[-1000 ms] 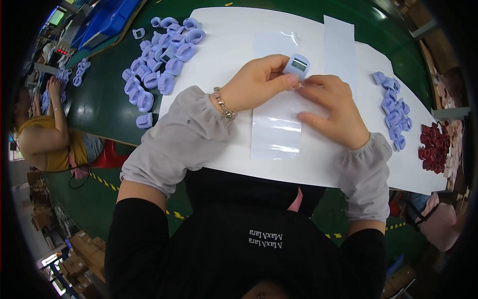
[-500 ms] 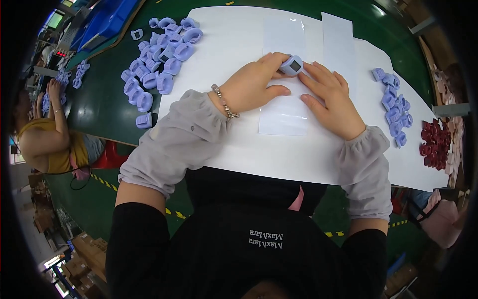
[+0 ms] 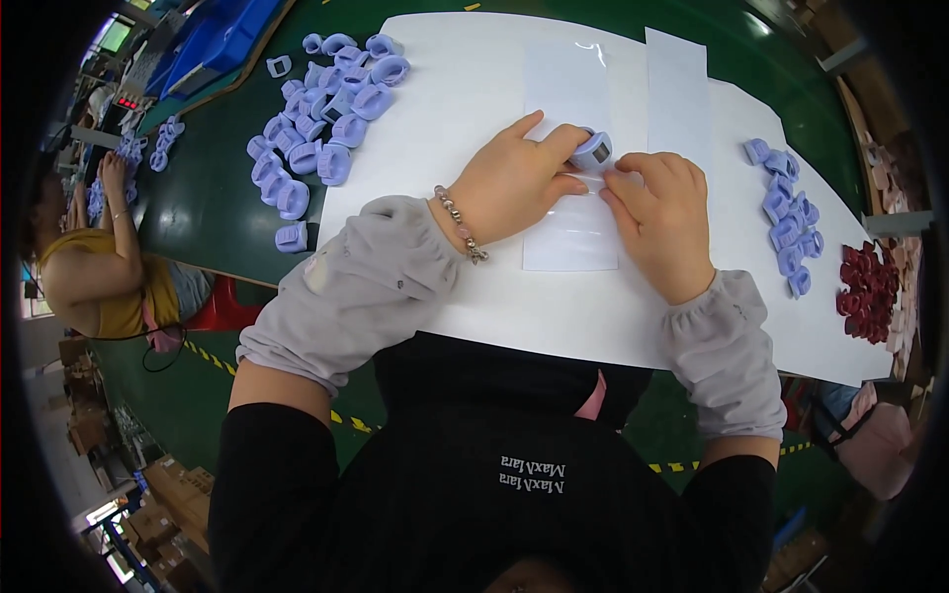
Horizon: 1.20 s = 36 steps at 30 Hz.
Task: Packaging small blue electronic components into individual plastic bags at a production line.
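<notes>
Left hand [image 3: 502,183] holds lilac watch-like device [image 3: 593,150] at fingertips, right hand [image 3: 670,222] just beside device's right, narrow pinch, can't tell on what

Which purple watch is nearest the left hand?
The watch held in the left hand; those in the left pile and right pile lie apart from it.

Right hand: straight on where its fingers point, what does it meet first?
Probably the lavender, rounded plastic device with a small dark rectangular screen, held in the left hand, up and left of the right hand. Depth is unclear from one view.
</notes>
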Available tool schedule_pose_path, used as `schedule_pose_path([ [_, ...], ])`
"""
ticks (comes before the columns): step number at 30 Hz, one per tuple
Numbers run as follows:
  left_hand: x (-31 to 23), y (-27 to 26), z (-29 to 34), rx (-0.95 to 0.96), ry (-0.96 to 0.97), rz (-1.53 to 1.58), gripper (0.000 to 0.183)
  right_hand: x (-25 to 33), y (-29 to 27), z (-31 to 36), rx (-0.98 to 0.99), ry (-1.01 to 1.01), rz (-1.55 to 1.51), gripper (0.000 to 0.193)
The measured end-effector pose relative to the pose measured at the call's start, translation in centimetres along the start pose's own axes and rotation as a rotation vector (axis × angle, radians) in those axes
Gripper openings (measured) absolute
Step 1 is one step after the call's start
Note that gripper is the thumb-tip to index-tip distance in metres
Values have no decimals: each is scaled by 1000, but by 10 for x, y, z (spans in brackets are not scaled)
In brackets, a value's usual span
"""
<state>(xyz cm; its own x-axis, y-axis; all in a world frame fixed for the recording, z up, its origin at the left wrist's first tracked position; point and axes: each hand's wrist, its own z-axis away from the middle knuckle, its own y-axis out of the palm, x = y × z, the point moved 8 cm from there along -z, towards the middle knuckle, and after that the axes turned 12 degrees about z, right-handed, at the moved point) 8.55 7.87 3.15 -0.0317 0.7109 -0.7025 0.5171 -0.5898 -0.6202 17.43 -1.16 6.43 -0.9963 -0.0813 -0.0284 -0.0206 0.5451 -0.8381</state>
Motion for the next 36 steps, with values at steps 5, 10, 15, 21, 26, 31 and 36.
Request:
schedule_pose_path([
  [5, 0, 1, 0, -13, 14, 1, 38, 7, -5, 1, -46, -38, 34, 17],
  [10, -1, -1, 1, -36, 25, -11, 38, 10, -7, -1, -45, -61, 42, 18],
  [15, -2, -2, 1, -39, 28, -11, 39, 14, -8, 0, -35, -95, 27, 18],
  [21, -1, -1, 0, -20, 10, 14, 37, 6, -10, -2, -37, -1, 8, 20],
  [26, 0, -2, 1, -24, 8, 0, 38, 13, -10, -1, -45, -68, 61, 17],
  [31, -1, -2, 0, -36, 19, 4, 39, 12, -10, -1, -27, -61, 36, 14],
  [36, -3, -3, -1, -32, 27, 17, 43, 1, -4, -3, 3, 46, -75, 13],
])
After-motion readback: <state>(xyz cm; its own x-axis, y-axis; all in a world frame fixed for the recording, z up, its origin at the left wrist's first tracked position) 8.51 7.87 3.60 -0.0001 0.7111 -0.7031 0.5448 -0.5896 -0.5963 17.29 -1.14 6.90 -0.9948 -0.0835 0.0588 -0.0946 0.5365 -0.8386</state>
